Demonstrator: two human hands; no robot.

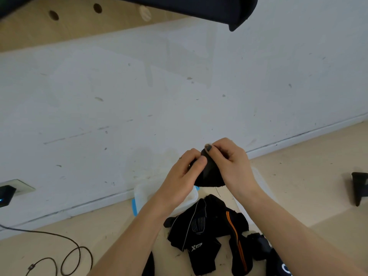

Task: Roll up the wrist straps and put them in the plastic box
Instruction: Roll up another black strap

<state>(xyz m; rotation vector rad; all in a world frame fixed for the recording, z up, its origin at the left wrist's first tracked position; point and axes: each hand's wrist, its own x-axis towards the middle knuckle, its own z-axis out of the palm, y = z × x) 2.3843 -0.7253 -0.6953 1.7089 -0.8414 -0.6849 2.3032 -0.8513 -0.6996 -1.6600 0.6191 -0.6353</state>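
- Both my hands are up off the floor, left hand (186,172) and right hand (229,162) pinching the black wrist strap (209,174) so the roll stays tight.
- Holding it right over the plastic box (191,198), so dropping it in should be easy.
- More straps (207,232) are piled on the floor nearer me, waiting.

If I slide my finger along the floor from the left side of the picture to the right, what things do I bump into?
Black charger → looped black cable → plastic box → pile of wrist straps → dark object on the floor.
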